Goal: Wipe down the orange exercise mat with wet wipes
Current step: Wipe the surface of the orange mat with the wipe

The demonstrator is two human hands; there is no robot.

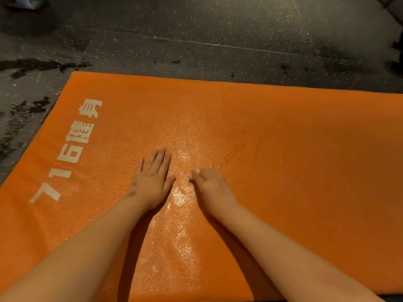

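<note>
The orange exercise mat lies flat on the floor, with white printed characters along its left end. A wet sheen runs down the middle of it between my arms. My left hand rests flat on the mat, fingers straight and together. Just to its right, my right hand is curled over a small white wet wipe; only a corner of the wipe shows past the fingers. The wipe touches the mat.
Dark speckled rubber floor surrounds the mat, with wet dark patches beyond its left corner. Faint creases mark the mat right of my right hand.
</note>
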